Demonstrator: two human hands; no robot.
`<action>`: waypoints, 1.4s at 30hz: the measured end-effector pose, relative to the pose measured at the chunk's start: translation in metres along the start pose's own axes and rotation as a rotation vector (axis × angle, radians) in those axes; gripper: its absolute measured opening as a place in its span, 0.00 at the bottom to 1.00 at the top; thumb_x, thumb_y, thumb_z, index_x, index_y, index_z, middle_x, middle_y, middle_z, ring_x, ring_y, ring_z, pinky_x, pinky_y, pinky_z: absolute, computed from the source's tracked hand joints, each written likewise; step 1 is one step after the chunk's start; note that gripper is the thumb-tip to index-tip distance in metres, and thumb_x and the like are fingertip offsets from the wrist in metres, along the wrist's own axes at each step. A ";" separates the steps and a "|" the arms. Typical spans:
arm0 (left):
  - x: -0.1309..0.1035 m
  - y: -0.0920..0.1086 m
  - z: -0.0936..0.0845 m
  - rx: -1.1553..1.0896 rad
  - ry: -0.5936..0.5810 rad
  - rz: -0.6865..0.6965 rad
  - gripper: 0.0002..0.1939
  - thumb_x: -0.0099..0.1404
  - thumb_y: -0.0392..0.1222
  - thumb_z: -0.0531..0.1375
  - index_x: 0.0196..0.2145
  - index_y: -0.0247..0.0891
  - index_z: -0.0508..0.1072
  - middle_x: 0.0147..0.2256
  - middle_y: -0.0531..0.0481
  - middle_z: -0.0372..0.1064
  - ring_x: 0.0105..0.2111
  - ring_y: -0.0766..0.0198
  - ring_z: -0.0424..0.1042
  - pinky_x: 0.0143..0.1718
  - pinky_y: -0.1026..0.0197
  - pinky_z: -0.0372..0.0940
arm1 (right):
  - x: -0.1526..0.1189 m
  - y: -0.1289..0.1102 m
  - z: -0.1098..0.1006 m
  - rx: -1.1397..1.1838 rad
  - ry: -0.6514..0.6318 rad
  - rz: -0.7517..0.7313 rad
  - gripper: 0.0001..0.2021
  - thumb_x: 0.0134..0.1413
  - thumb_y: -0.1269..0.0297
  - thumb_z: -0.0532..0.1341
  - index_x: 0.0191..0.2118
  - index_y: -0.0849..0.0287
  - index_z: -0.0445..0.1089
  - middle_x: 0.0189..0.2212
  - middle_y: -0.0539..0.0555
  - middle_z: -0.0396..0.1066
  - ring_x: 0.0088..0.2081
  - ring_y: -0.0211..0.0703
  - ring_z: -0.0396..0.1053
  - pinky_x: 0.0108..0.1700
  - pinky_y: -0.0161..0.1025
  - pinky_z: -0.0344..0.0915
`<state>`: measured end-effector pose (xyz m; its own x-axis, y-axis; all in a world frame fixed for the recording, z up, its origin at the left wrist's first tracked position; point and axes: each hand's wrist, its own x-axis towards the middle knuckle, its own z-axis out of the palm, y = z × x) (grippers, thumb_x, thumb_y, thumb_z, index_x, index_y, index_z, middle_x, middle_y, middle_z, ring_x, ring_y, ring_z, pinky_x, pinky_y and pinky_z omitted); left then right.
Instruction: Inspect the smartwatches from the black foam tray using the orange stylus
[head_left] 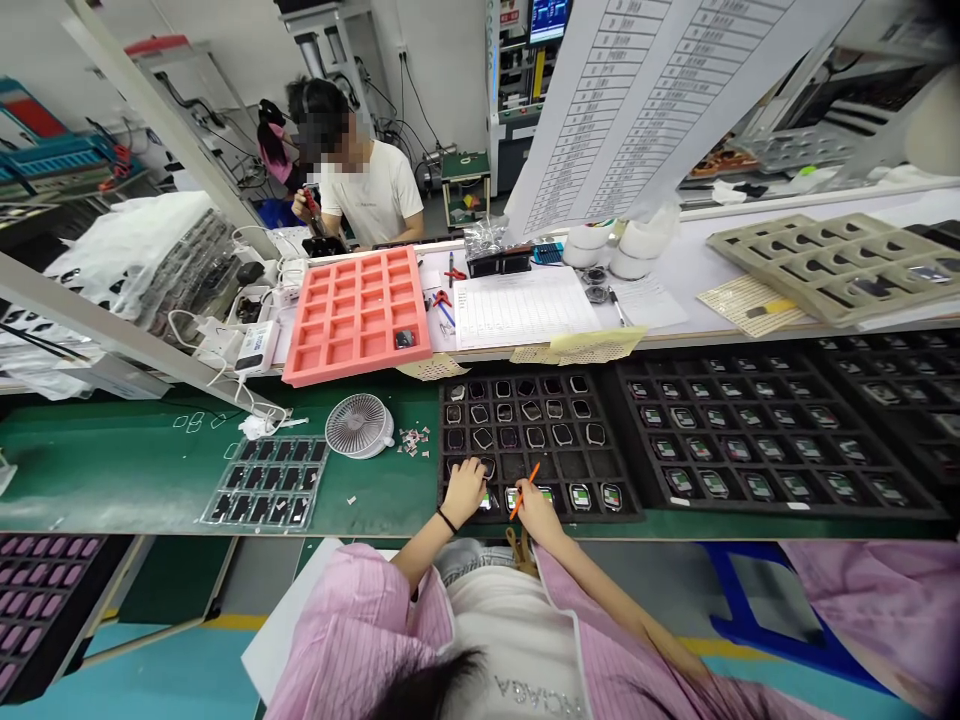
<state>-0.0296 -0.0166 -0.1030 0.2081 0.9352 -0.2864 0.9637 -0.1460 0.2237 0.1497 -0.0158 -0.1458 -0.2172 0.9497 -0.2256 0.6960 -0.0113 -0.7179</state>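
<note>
A black foam tray (555, 463) lies in front of me, its pockets holding several square watch cases. My left hand (466, 492) is over its near left part, fingers bent down beside a watch case (487, 467); what is under the fingertips is hidden. My right hand (538, 512) is closed around a thin orange pen-shaped tool (534, 474), tilted across the near row. Under that hand a watch case with a green and white face (512, 497) partly shows. Two similar watch cases, one of them a case (580, 496), sit to its right.
More filled black trays (757, 430) stand to the right. At left are a small white fan (358, 425), scattered bits (413, 441) and a clear tray of black parts (266, 482). A pink tray (360, 315) and paper sheets (525, 308) lie on the shelf. A person (367, 185) sits opposite.
</note>
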 end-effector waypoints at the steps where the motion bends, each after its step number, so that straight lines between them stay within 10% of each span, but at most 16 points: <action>1: -0.004 -0.001 -0.001 -0.002 -0.018 0.004 0.13 0.66 0.36 0.53 0.48 0.36 0.67 0.50 0.42 0.64 0.51 0.53 0.63 0.51 0.51 0.58 | 0.001 0.000 0.001 0.009 0.005 0.009 0.11 0.52 0.77 0.52 0.39 0.62 0.68 0.37 0.64 0.74 0.39 0.52 0.75 0.41 0.42 0.66; 16: -0.010 0.009 0.006 -0.027 -0.123 -0.023 0.23 0.52 0.32 0.66 0.46 0.36 0.67 0.52 0.38 0.60 0.53 0.47 0.60 0.53 0.44 0.56 | 0.004 -0.004 0.001 0.287 0.010 0.037 0.08 0.54 0.61 0.53 0.31 0.56 0.66 0.19 0.50 0.70 0.25 0.48 0.72 0.31 0.41 0.67; 27: -0.010 -0.014 -0.001 -0.613 0.060 -0.014 0.23 0.49 0.32 0.67 0.42 0.36 0.64 0.46 0.42 0.66 0.48 0.55 0.68 0.45 0.54 0.67 | 0.001 -0.025 -0.024 0.591 -0.007 0.055 0.18 0.47 0.44 0.57 0.30 0.56 0.67 0.21 0.51 0.70 0.19 0.46 0.69 0.24 0.43 0.67; 35: 0.010 0.012 -0.101 -1.445 0.274 0.103 0.27 0.56 0.44 0.67 0.49 0.37 0.60 0.45 0.41 0.70 0.41 0.62 0.73 0.39 0.61 0.69 | 0.025 -0.094 -0.109 0.878 0.005 -0.045 0.20 0.55 0.45 0.56 0.45 0.54 0.65 0.32 0.51 0.70 0.26 0.42 0.73 0.25 0.39 0.70; 42: -0.006 0.043 -0.173 -1.427 0.362 0.131 0.27 0.59 0.48 0.64 0.54 0.39 0.63 0.48 0.42 0.67 0.35 0.65 0.71 0.26 0.68 0.63 | 0.020 -0.135 -0.156 1.003 -0.093 -0.219 0.22 0.46 0.57 0.69 0.47 0.51 0.66 0.39 0.53 0.69 0.29 0.41 0.73 0.22 0.35 0.67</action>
<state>-0.0185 0.0272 0.0696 0.0198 0.9998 0.0028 -0.0791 -0.0013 0.9969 0.1589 0.0533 0.0495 -0.3519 0.9350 -0.0433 -0.2469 -0.1373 -0.9593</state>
